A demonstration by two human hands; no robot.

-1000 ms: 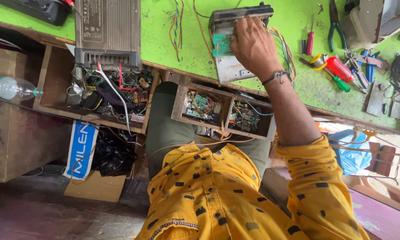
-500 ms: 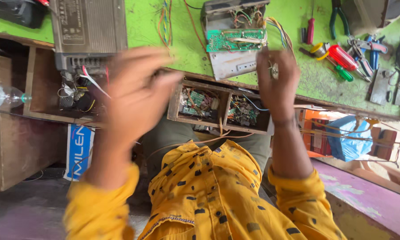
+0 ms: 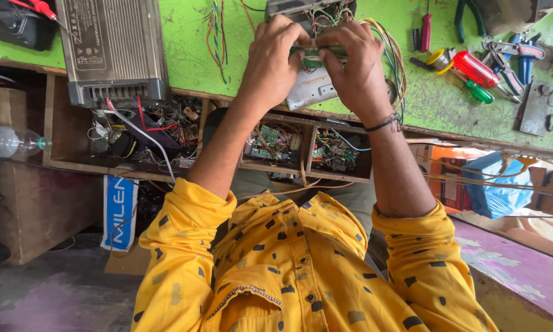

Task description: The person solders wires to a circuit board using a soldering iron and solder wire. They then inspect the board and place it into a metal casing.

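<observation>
Gripping one green circuit board [image 3: 316, 55]: left hand [image 3: 275, 64], right hand [image 3: 356, 67], near two screwdrivers [image 3: 473, 67].

Boxes, bags and labels around the green bench

A blue sign with white letters [image 3: 119, 212] stands under the bench, over a brown cardboard box [image 3: 129, 261]. A pale label [image 3: 87, 34] is stuck on the grey metal box [image 3: 113, 52]. A blue plastic bag [image 3: 495, 184] sits at the right.
</observation>
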